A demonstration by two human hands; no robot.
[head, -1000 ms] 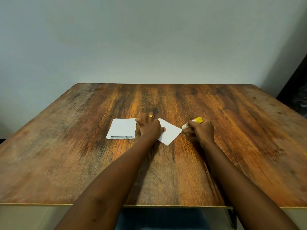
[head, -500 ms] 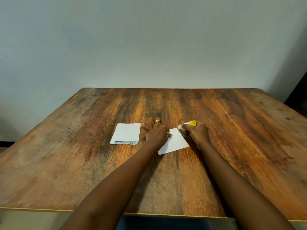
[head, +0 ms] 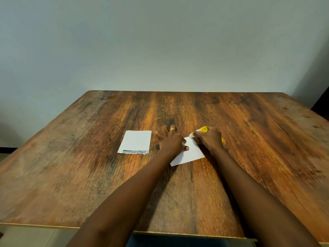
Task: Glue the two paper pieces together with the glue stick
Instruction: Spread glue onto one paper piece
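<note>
Two white paper pieces lie on the wooden table. The left paper piece lies flat by itself, with a grey printed strip along its near edge. The right paper piece lies turned at an angle under both hands. My left hand presses flat on its left part, fingers spread, a ring on one finger. My right hand grips the glue stick, yellow-ended, with its white tip touching the paper's far corner. A yellow bit, perhaps the cap, shows just behind my right hand.
A plain pale wall rises behind the table's far edge. A dark object stands at the far right beside the table. The table's near edge runs below my forearms.
My right hand has brought the glue stick from the paper's right corner to its far corner. The right paper has turned under my left hand. The camera has tilted a little.
</note>
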